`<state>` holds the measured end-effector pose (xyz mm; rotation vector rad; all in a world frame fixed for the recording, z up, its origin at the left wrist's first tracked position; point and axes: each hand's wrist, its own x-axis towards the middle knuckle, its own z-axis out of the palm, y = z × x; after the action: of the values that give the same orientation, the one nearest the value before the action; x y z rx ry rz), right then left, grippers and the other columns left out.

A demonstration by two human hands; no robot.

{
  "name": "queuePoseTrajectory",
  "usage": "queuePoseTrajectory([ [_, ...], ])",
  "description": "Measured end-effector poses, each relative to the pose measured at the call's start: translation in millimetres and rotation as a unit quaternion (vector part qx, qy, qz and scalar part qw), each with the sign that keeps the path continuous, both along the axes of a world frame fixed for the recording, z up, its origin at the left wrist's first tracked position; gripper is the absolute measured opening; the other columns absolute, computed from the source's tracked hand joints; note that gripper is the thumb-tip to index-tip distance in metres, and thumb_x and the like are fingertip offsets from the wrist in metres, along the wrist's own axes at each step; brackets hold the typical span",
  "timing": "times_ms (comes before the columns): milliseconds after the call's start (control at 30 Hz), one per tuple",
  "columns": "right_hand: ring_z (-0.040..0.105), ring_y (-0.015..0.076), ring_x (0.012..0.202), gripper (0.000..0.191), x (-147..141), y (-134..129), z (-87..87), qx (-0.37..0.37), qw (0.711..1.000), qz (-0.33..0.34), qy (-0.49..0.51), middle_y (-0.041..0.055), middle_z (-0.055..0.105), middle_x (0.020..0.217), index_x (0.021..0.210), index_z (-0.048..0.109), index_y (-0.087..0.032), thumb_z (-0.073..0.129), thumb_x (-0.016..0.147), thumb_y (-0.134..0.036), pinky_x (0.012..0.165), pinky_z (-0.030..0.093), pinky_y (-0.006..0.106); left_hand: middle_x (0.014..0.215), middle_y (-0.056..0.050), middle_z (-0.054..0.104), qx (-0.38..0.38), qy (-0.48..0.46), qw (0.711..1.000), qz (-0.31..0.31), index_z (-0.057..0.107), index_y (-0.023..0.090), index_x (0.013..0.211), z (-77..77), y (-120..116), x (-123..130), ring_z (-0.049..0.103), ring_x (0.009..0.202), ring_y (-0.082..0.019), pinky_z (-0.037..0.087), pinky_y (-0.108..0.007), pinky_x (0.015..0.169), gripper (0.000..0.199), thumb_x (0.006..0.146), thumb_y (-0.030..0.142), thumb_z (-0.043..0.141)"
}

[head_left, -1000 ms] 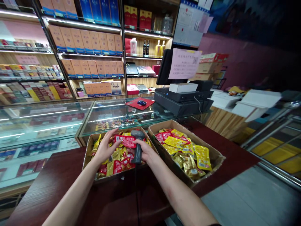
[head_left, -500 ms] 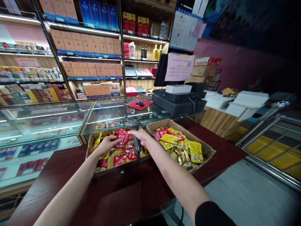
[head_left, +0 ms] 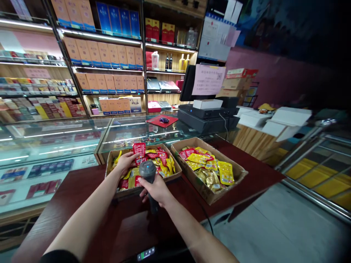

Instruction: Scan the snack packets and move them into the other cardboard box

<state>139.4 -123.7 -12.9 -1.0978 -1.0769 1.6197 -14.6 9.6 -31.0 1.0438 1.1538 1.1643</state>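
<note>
My left hand (head_left: 127,163) pinches a red snack packet (head_left: 139,149), held up over the far side of the left cardboard box (head_left: 109,166). In that box lie red, yellow and gold packets. My right hand (head_left: 157,190) is wrapped round the handle of a dark handheld barcode scanner (head_left: 147,169), whose head is up, in front of the box's near wall. A second cardboard box (head_left: 197,188) to the right holds yellow, red and gold packets.
Both boxes stand on a dark red tabletop (head_left: 82,197). Behind are a glass display counter (head_left: 128,128), a mouse (head_left: 163,120) on a red mat, and a monitor (head_left: 188,83) with a paper sheet. Metal railings (head_left: 304,157) stand at the right.
My right hand has brought the scanner nearer to me and slightly left, turning its head upward. My left hand, with the red packet, has shifted slightly left and the packet stands more upright.
</note>
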Motion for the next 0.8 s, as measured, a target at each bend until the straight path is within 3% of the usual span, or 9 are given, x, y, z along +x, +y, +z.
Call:
queuePoseTrajectory([
  [267, 0.054, 0.0100, 0.037, 0.035, -3.0, -7.2, -2.7, 0.020, 0.999, 0.010, -0.028, 0.0005, 0.060, 0.069, 0.078, 0.057, -0.014, 0.068, 0.068, -0.046, 0.030, 0.045, 0.023, 0.077, -0.006, 0.069, 0.032, 0.028, 0.998, -0.043, 0.070, 0.013, 0.093, -13.4, 5.5, -0.2, 0.059, 0.057, -0.010, 0.048, -0.018, 0.049, 0.044, 0.060, 0.041, 0.080],
  [800, 0.053, 0.0090, 0.037, 0.039, -3.4, -11.9, 1.2, -0.030, 0.999, 0.019, 0.005, -0.0017, 0.058, 0.067, 0.079, 0.056, -0.014, 0.071, 0.065, -0.048, 0.032, 0.046, 0.024, 0.082, -0.007, 0.070, 0.023, 0.030, 0.999, -0.033, 0.069, 0.014, 0.096, -8.7, 2.8, 3.2, 0.061, 0.060, -0.011, 0.047, -0.018, 0.049, 0.049, 0.058, 0.043, 0.081],
])
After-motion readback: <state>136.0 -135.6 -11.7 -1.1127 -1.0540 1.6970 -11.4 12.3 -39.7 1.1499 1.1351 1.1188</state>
